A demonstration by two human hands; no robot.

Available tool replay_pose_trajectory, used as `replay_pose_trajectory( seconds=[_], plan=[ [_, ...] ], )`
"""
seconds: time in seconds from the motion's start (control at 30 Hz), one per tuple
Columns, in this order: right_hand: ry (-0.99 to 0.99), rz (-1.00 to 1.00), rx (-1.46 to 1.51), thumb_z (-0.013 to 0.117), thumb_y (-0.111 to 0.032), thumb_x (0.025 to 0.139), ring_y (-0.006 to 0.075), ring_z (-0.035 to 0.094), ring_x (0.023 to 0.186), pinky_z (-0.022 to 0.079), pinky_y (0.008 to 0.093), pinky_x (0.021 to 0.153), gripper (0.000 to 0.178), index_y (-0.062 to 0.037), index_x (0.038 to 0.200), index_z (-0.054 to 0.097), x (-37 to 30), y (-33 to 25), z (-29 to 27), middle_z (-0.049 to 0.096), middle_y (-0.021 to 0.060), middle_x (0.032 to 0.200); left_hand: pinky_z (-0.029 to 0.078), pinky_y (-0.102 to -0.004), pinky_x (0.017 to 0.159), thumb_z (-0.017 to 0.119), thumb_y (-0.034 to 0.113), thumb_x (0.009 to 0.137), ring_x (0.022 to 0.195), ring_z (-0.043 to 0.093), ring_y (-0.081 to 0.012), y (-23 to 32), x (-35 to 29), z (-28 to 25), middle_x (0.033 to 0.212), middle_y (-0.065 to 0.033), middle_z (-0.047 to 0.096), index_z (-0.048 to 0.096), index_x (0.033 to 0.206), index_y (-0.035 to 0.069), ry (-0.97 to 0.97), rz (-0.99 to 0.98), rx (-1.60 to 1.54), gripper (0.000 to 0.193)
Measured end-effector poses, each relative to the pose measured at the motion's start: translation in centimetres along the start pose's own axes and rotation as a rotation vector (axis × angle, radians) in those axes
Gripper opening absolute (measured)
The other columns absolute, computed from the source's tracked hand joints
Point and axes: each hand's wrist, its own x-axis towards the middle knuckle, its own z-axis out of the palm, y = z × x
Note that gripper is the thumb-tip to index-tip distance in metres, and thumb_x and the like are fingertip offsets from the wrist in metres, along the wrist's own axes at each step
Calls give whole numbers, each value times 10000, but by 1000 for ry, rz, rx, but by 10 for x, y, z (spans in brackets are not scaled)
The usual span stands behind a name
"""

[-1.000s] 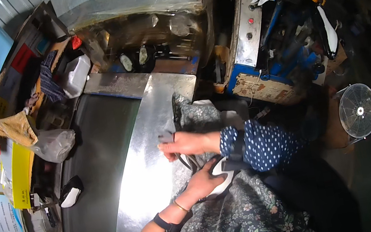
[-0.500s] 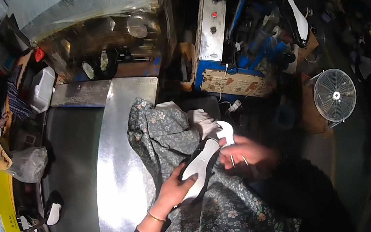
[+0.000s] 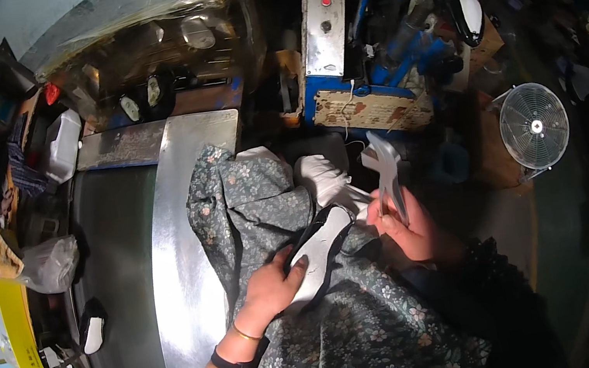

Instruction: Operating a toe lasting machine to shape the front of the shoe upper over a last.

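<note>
Across my lap, over a floral apron (image 3: 385, 341), lies a black shoe upper (image 3: 315, 255) with its white insole side facing up. My left hand (image 3: 273, 286) is wrapped round its near end, thumb on the insole. My right hand (image 3: 406, 227) is closed round grey metal pincers (image 3: 387, 168), whose head points up and away. The pincers are just right of the shoe's far end and apart from it. Crumpled white material (image 3: 322, 177) sits beyond the shoe; pale strips run from it toward my right fingers.
On my left a dark conveyor belt (image 3: 116, 247) with a shiny metal edge (image 3: 180, 259) carries another black shoe (image 3: 92, 330). Ahead stands a blue-framed machine (image 3: 368, 108) with a button panel (image 3: 322, 13). A round fan (image 3: 535, 126) is on the right, and a black shoe (image 3: 463, 0) rests beyond it.
My right hand has drawn slightly right from the shoe's far end, turning the pincers upright. My left hand keeps its hold. The shoe on the belt has shifted slightly in view.
</note>
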Motion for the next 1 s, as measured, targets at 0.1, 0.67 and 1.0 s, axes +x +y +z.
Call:
replay_pose_trajectory(
  seconds=[0.1,0.67,1.0],
  plan=[
    [-257,193,-622,578,-353,995,198,608,836,493,367,776,357,-30,1141,535,0,32,-6,609,124,874,530,-490,803,482,541,949,900,670,-434,2,4,-1,868,-260,692,553,1344,64,14,62,21,623],
    [-736,356,-497,546,-309,1012,219,599,932,468,369,813,322,-38,1186,522,1,47,-33,618,120,966,493,-525,642,447,324,1012,710,613,-451,-31,30,-10,752,-231,649,671,817,49,90,274,216,404],
    [-1256,680,-256,501,-282,1034,100,561,737,489,296,650,252,-53,1132,539,101,29,-13,579,26,878,507,-345,668,698,546,854,714,665,-222,-44,-16,27,778,-133,686,634,1266,36,111,-5,-564,659]
  ],
)
